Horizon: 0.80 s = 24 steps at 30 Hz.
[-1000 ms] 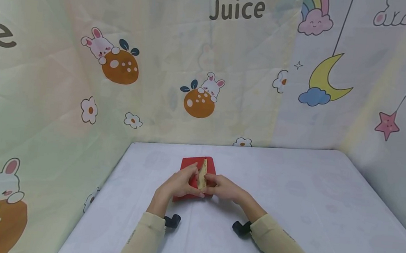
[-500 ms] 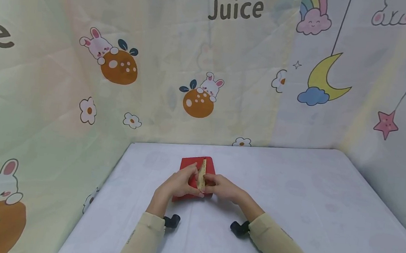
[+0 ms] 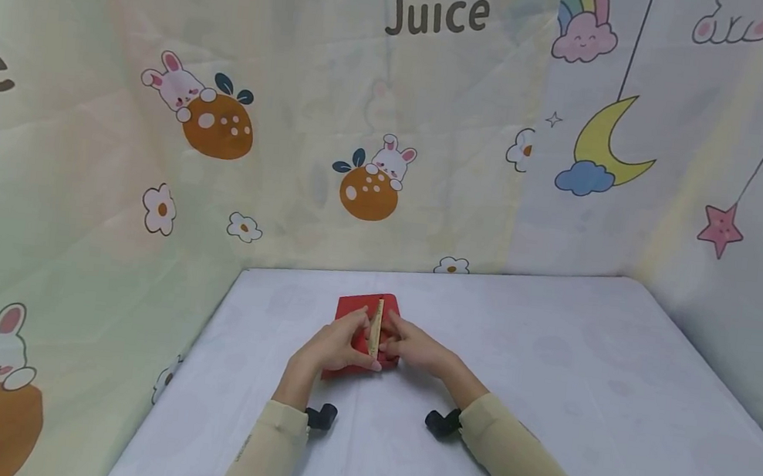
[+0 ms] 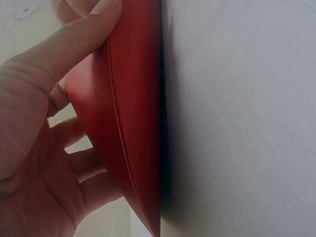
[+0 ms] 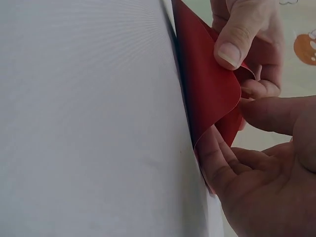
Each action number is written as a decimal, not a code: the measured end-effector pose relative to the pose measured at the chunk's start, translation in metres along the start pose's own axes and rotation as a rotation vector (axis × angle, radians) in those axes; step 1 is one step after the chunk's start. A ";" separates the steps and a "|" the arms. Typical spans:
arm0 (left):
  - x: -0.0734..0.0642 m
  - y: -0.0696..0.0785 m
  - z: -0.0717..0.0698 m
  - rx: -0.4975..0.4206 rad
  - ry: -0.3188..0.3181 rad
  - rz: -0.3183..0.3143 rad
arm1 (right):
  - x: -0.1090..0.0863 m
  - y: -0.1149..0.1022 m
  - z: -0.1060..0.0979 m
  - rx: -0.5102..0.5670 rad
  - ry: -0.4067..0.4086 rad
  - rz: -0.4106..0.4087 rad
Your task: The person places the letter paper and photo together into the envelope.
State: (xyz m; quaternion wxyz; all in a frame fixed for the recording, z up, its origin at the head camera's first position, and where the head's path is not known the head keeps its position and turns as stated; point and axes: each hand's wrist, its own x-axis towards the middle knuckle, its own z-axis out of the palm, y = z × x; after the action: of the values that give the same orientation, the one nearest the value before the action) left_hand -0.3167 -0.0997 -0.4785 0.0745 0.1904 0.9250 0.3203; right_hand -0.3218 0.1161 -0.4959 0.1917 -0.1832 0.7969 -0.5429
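Observation:
A thin red folded cover with a rounded corner lies on the white-covered table, bent upward toward its middle. A narrow cream strip stands up along its centre between the hands. My left hand grips the raised red part; its thumb presses on the near face while the other fingers lie behind. My right hand is at the right side, its fingers reaching fairly straight in under the curled red flap. The right thumb is right at the flap's edge. The cover's inside is mostly hidden.
The white tablecloth spreads around the cover. Printed fabric walls stand behind the table and at its sides. Black wrist mounts are on both wrists, below beige sleeves.
My right fingers have loosened from beside the cream strip and spread a little apart. The strip now looks narrower and more upright. My left hand keeps its grip. The head view shifts slightly.

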 end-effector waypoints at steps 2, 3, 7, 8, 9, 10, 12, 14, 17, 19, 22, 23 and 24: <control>0.000 -0.001 0.000 -0.002 -0.004 0.005 | 0.002 -0.001 0.000 0.008 0.008 0.007; 0.000 -0.001 0.000 -0.004 -0.006 0.010 | 0.004 -0.001 0.000 0.009 0.011 0.007; 0.000 -0.001 0.000 -0.007 -0.009 0.021 | 0.007 -0.003 0.000 0.003 0.018 0.004; 0.000 -0.001 0.000 -0.006 -0.010 0.025 | 0.008 -0.003 0.000 0.003 0.018 0.004; 0.000 -0.001 0.000 -0.003 -0.010 0.029 | 0.009 -0.004 0.000 0.002 0.014 0.003; 0.000 -0.001 0.000 -0.001 -0.010 0.027 | 0.009 -0.004 0.000 0.002 0.014 0.001; 0.000 -0.001 0.000 0.002 -0.010 0.029 | 0.010 -0.005 -0.001 0.004 0.010 -0.002; 0.000 -0.001 -0.001 0.001 -0.010 0.028 | 0.012 -0.005 -0.001 0.001 0.005 -0.012; 0.000 -0.001 -0.001 -0.004 -0.009 0.026 | 0.013 -0.005 0.000 -0.011 0.008 -0.013; 0.000 -0.001 -0.001 -0.009 -0.008 0.024 | 0.014 -0.006 0.001 -0.026 0.012 -0.009; 0.000 -0.001 -0.001 -0.016 -0.009 0.018 | 0.014 -0.008 0.002 -0.053 0.021 0.013; 0.000 -0.001 -0.001 -0.019 -0.010 0.018 | 0.015 -0.009 0.002 -0.060 0.024 0.021; -0.001 -0.001 -0.001 -0.021 -0.009 0.018 | 0.015 -0.010 0.003 -0.066 0.026 0.028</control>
State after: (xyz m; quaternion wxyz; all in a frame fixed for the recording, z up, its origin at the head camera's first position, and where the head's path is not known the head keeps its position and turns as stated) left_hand -0.3168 -0.1010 -0.4785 0.0779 0.1992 0.9195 0.3299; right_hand -0.3320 0.1033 -0.4890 0.1830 -0.1712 0.8193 -0.5157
